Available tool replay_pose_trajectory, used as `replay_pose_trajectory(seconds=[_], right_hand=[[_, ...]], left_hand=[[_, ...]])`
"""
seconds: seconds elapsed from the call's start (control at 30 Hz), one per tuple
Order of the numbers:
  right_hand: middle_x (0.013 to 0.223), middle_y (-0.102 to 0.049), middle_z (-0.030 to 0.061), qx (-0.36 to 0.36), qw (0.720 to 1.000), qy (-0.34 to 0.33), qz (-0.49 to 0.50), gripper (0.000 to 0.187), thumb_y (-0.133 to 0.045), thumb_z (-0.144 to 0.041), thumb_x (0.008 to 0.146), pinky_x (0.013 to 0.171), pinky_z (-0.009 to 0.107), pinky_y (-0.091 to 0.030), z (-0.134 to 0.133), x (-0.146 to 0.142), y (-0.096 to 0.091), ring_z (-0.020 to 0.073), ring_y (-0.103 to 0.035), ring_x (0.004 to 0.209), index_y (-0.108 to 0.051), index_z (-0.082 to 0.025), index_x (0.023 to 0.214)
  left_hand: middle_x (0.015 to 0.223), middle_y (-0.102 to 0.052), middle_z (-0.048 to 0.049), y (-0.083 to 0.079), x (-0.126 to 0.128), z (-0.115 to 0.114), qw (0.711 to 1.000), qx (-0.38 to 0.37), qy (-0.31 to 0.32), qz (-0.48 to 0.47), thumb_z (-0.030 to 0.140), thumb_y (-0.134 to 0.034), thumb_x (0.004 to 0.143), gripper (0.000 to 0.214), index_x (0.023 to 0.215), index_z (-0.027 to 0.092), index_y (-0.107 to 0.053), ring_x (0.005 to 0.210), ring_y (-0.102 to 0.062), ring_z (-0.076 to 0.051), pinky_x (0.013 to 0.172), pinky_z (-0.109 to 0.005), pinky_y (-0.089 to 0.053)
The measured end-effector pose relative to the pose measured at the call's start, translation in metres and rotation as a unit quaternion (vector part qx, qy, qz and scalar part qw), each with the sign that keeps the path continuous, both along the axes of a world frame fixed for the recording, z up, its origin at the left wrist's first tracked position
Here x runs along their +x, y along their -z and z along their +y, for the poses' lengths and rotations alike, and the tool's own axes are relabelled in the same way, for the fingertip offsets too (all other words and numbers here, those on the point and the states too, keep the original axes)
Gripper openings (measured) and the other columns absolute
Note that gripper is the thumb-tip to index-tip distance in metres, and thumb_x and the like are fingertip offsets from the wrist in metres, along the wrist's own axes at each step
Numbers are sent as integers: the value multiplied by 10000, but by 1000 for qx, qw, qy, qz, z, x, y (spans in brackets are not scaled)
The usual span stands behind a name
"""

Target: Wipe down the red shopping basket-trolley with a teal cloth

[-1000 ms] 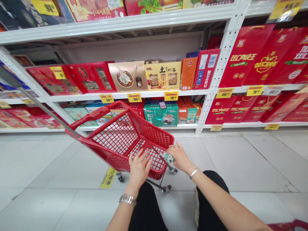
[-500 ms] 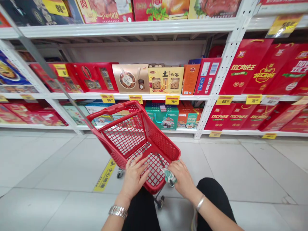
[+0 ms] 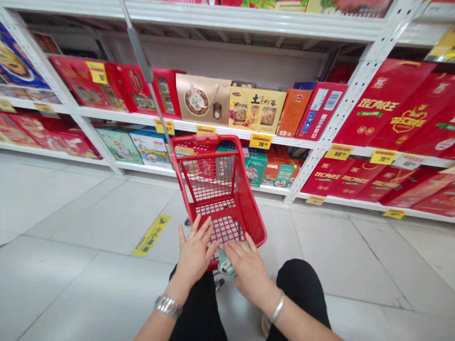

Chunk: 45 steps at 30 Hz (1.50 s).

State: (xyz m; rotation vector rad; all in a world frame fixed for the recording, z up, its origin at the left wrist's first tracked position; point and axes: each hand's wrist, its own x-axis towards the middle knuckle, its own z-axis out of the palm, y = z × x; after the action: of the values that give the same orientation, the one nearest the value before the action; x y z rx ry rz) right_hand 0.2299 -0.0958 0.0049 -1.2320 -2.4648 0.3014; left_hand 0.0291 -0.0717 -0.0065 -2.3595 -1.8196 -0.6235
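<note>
A red plastic-mesh shopping basket on wheels (image 3: 216,189) stands in front of me, with a long metal pull handle (image 3: 140,54) rising to the upper left. My left hand (image 3: 195,253) rests on its near rim, fingers spread, a metal watch on the wrist. My right hand (image 3: 249,274) lies next to it, over a small green-and-white patterned item (image 3: 225,263) at the rim. That item is partly hidden by the hand, so I cannot tell whether it is gripped. A bangle circles the right wrist.
White metal shelves (image 3: 227,135) hold red, gold and green gift boxes above yellow price tags. Pale floor tiles (image 3: 88,208) run along the shelf base, with a yellow floor sticker (image 3: 151,235) left of the basket. My black-trousered knees (image 3: 302,293) lie below the hands.
The view has swung, tilting the shelves the other way. The basket now points straight ahead, its handle more upright. My right hand has moved left, closer to my left hand.
</note>
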Motion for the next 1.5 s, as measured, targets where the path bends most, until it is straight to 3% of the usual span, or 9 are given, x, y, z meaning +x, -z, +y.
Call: replay_pose_trajectory(seconds=[0.27,0.37,0.5,0.67,0.83,1.03,1.17,1.3,1.5], right_hand=[[1316,-679,83,57,995,84,-16,767,-417,88,689,1215,619,-160,17,87,11,271,-519,1306,-625,-247,1346],[1287,-686,80,75,993,86,22,709,-419,73,716,1216,572,-192,17,69,-3,257,-536,1251,-640,-235,1315],[1343,-649,78,57,998,16,22,606,-468,15,820,1222,533,-190,12,3,-18,243,-506,1266,-596,-231,1359],[1164,-701,121,38,997,7,-63,417,-483,-71,939,1189,526,-256,5,-52,-13,250,-577,1098,-601,-157,1329],[1047,-725,68,16,996,16,-86,392,-497,-42,916,1160,514,-294,-1,-8,-7,238,-592,1002,-658,-215,1229],[1232,-700,55,30,999,27,-6,636,-466,71,769,1201,535,-177,-9,58,6,252,-504,1251,-637,-261,1284],[1122,-717,62,36,997,59,37,578,-473,65,742,1147,512,-251,-7,49,15,250,-533,1155,-674,-237,1192],[1094,-709,79,8,995,91,30,477,-510,34,771,1026,478,-347,-8,24,10,260,-542,1070,-685,-221,1134],[1157,-696,83,-23,999,35,-8,464,-563,-19,822,1018,459,-370,-15,-12,-7,256,-548,1061,-626,-202,1244]], left_hand=[[1506,-535,-109,-11,-1,21,999,-32,-6,-6,376,-452,994,414,1348,260,-631,1491,-345,-357,1175,-775,-10],[1507,-534,-113,-9,1,25,999,-39,-11,-15,376,-429,1002,420,1359,261,-619,1486,-360,-343,1175,-774,-17],[1491,-550,-118,-7,-5,30,999,-40,-2,-13,358,-401,1008,420,1337,243,-635,1468,-398,-331,1184,-765,-23],[1464,-582,-101,-8,-19,33,999,-46,19,2,348,-370,1014,421,1297,251,-666,1452,-426,-314,1201,-740,-73],[1457,-588,-97,-6,-35,36,999,-40,33,10,380,-405,1006,405,1292,275,-672,1444,-440,-306,1209,-719,-90],[1427,-618,-92,-6,-38,41,998,-44,44,13,413,-428,995,405,1260,267,-696,1435,-452,-311,1230,-690,-58],[1440,-603,-103,-6,-11,24,1000,-18,3,-4,428,-429,994,415,1279,264,-681,1432,-453,-322,1221,-699,25],[1501,-536,-106,5,15,3,999,-3,-43,-22,456,-378,1002,491,1397,257,-591,1455,-414,-348,1199,-742,-30],[1473,-560,-128,13,-21,17,999,8,-38,11,552,-439,957,548,1380,250,-616,1443,-424,-375,1207,-699,-131]])
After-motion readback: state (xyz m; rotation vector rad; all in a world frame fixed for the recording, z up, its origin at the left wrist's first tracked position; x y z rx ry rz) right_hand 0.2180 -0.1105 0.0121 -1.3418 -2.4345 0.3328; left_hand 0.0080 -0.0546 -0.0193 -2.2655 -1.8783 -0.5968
